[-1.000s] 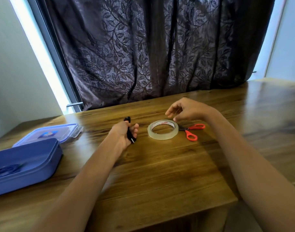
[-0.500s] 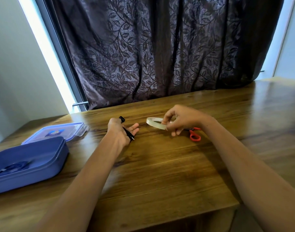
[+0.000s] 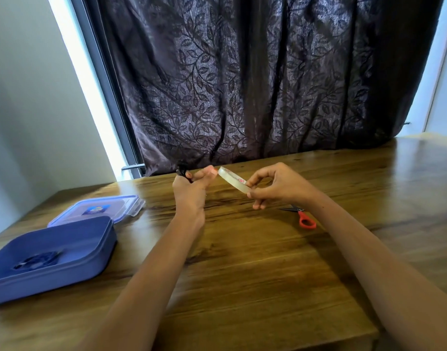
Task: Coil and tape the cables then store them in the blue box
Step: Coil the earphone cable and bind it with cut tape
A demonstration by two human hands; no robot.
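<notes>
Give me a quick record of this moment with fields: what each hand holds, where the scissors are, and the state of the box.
left hand: grips coiled black cable, fingertips at tape roll
right hand: holds clear tape roll above table
scissors: flat on wooden table, untouched
blue box: open, a dark coil inside
lid: lies behind box

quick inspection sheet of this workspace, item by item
surface: wooden table, bare in the middle
job's things: tape roll held tilted above the table; open blue box at the left with a dark coil inside; its lid lies behind it
clutter: red-handled scissors on the table, partly hidden by the right forearm
grippers: left hand closed on a black cable; right hand holding the tape roll
cables: one in the left hand, one dark coil in the box
surroundings: dark leaf-patterned curtain
</notes>
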